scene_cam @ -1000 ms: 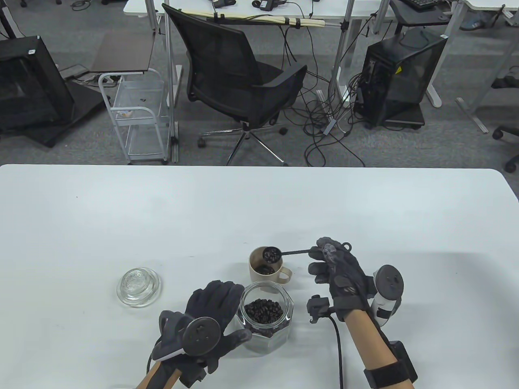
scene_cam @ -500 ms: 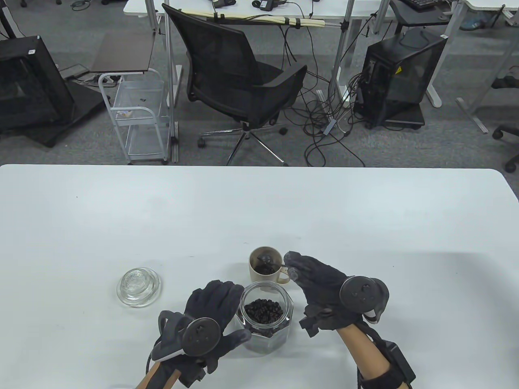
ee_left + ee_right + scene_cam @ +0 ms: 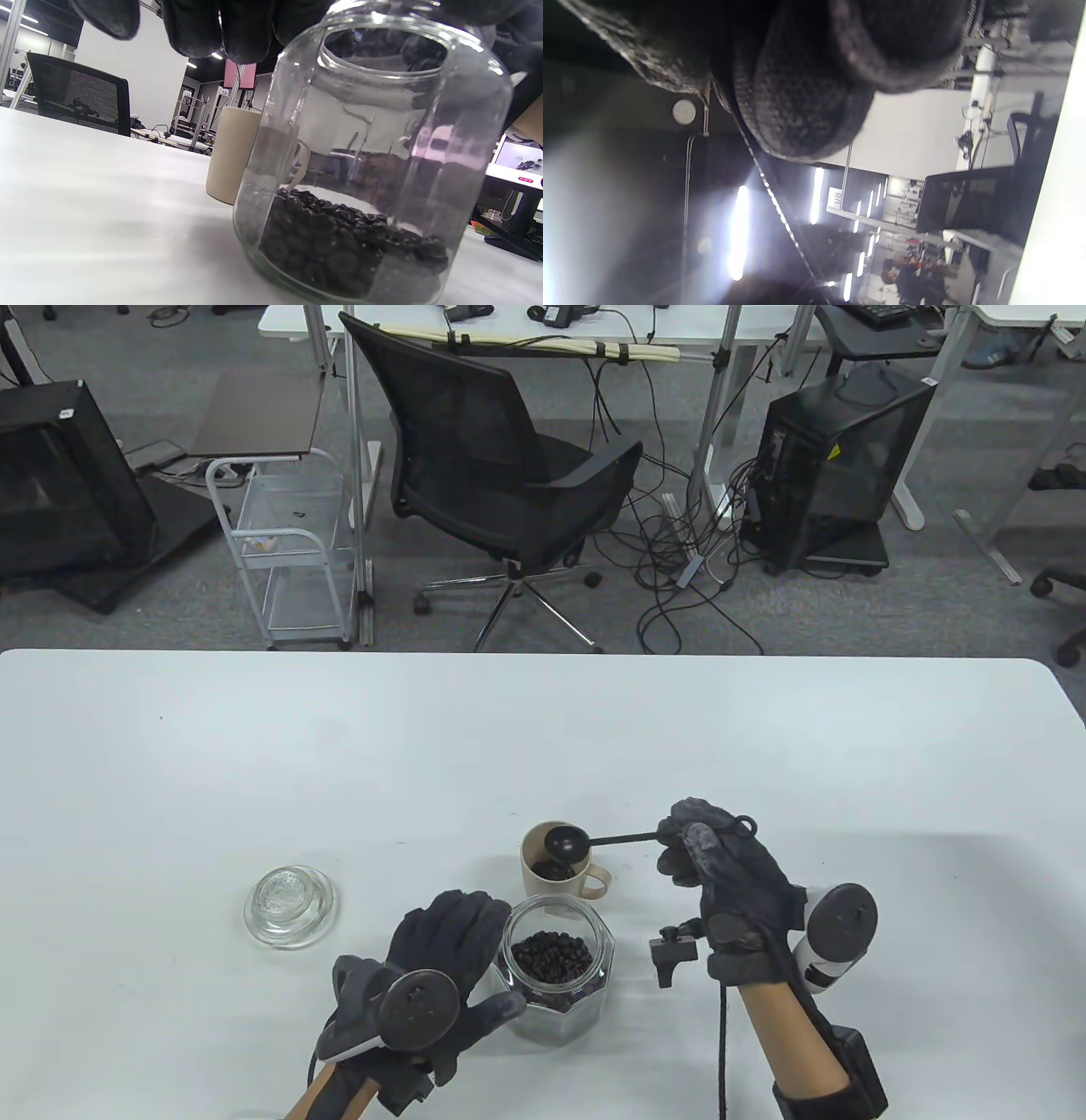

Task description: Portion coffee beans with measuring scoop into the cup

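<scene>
A beige cup [image 3: 543,889] with a handle stands on the white table and has dark coffee beans at its bottom. Over its rim hovers the bowl of a black measuring scoop [image 3: 564,841], which looks empty. My right hand [image 3: 704,848] pinches the scoop's handle to the right of the cup. In front of the cup stands an open glass jar [image 3: 556,976] partly filled with beans. My left hand [image 3: 458,959] grips the jar from its left side. In the left wrist view the jar [image 3: 365,169] fills the frame, with the cup [image 3: 231,154] behind it.
The jar's glass lid [image 3: 290,904] lies on the table [image 3: 339,746] to the left of the hands. Beyond the table's far edge stand an office chair [image 3: 492,466], a wire cart and a computer case. The right wrist view shows only glove and ceiling lights.
My right hand had tipped the full scoop over into the cup. It has now turned back upright and moved right, and the scoop's bowl shows no beans.
</scene>
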Demonstrator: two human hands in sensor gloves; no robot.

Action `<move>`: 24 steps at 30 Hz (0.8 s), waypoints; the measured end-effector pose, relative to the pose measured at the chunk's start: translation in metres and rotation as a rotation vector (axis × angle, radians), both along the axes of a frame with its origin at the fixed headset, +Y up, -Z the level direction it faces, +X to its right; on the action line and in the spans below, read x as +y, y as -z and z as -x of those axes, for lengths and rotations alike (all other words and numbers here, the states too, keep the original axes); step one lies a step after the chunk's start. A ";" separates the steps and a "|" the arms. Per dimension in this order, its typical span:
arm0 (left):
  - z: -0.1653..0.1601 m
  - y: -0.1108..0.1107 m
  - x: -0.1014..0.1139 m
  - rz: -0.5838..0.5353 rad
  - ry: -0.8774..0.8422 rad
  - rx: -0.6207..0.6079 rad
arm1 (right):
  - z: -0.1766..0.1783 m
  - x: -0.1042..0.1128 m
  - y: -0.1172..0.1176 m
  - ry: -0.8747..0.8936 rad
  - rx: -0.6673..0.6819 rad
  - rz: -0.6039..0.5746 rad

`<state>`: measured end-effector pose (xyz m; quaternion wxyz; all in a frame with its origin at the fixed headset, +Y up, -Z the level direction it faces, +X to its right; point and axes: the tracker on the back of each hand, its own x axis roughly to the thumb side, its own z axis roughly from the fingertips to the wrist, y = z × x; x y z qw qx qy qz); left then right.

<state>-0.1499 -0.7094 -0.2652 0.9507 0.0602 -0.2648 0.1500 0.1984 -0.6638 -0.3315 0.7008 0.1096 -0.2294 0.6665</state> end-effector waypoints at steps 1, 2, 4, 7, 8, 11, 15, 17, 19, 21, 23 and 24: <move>0.000 0.000 0.000 0.003 -0.001 0.000 | -0.002 0.001 0.000 0.028 0.017 0.000; 0.000 0.000 0.000 0.003 -0.002 0.000 | -0.003 0.003 0.000 0.046 0.031 -0.005; 0.000 0.000 0.000 0.006 0.006 0.001 | -0.003 0.005 0.000 0.024 0.054 -0.009; 0.000 0.000 0.000 0.004 0.014 0.003 | 0.004 0.007 -0.001 -0.085 0.091 -0.040; 0.000 0.000 0.000 0.005 0.012 0.003 | 0.009 0.008 -0.002 -0.132 0.103 -0.049; 0.000 0.000 0.000 0.006 0.015 0.004 | 0.025 0.011 -0.005 -0.276 0.141 -0.084; 0.000 0.000 0.000 0.010 0.015 0.003 | 0.048 0.014 -0.014 -0.498 0.184 -0.148; 0.000 0.001 0.000 0.011 0.018 0.003 | 0.060 0.015 -0.019 -0.617 0.212 -0.182; 0.000 0.001 0.000 0.011 0.017 0.003 | 0.070 0.016 -0.024 -0.730 0.230 -0.209; 0.000 0.001 -0.001 0.017 0.020 0.004 | 0.078 0.015 -0.029 -0.826 0.211 -0.242; 0.000 0.001 0.000 0.016 0.018 0.004 | 0.085 0.014 -0.032 -0.927 0.204 -0.254; 0.000 0.001 -0.001 0.013 0.017 0.002 | 0.087 0.013 -0.033 -0.969 0.208 -0.251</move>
